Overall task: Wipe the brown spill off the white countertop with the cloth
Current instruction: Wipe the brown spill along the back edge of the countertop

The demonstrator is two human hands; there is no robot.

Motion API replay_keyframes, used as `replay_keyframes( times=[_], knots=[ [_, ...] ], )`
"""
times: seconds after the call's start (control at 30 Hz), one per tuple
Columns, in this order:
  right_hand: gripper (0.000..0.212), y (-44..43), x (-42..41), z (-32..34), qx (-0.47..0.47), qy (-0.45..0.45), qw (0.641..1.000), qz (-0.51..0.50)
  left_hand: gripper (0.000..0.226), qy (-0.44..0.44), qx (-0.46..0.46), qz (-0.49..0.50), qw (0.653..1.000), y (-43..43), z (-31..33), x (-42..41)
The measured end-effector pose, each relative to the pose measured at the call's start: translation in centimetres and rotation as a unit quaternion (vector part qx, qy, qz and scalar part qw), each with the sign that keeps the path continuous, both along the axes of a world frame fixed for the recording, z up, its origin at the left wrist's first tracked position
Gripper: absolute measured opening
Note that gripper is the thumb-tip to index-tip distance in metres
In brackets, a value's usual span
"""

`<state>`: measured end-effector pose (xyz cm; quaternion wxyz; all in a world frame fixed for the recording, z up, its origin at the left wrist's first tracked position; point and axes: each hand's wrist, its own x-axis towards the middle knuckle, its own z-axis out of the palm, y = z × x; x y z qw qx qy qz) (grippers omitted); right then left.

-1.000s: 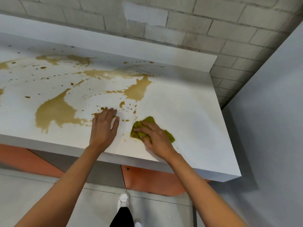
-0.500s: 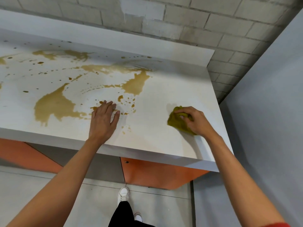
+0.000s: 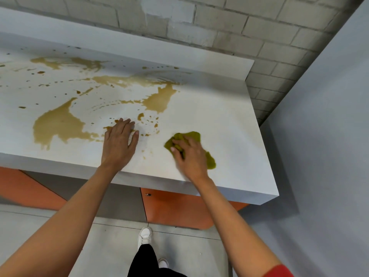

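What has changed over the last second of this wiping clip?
The right hand swept the green cloth out to the right along the countertop, then back left toward the left hand, gripping it throughout. The left hand stayed flat on the countertop at the near edge of the brown spill, whose large pools look unchanged.

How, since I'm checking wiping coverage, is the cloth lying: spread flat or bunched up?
Bunched up: the cloth lies crumpled in lumpy folds under the right hand on the countertop.
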<state>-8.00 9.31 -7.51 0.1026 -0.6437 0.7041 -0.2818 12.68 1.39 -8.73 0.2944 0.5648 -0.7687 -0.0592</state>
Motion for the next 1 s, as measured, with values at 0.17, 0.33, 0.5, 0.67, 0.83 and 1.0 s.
replay_keyframes(
  times=[0.17,0.33,0.5,0.67,0.83,1.0],
  knots=[
    [0.034,1.8,1.4,0.0,-0.003,0.028,0.993,0.114,0.039,-0.005,0.007,0.008,1.000,0.0,0.0,0.1],
    [0.028,2.1,-4.4,-0.4,-0.006,0.008,0.999,0.041,0.036,0.056,-0.001,0.010,0.998,0.6,0.7,-0.1],
    [0.033,-2.2,-0.8,-0.6,-0.005,0.020,1.000,0.014,0.030,0.080,-0.037,0.023,0.996,3.0,0.8,2.3],
    [0.034,-2.8,6.0,-0.6,-0.001,0.046,0.988,0.147,0.024,0.035,-0.051,0.070,0.996,5.3,0.6,5.2],
    [0.030,-1.6,1.8,-0.7,0.005,0.038,0.978,0.204,0.018,0.033,-0.042,0.097,0.994,6.3,-0.3,6.7],
    [0.031,-4.4,1.7,-0.3,-0.016,0.043,0.995,0.084,0.020,0.027,-0.032,0.090,0.995,6.4,-0.1,7.1]
  ],
)
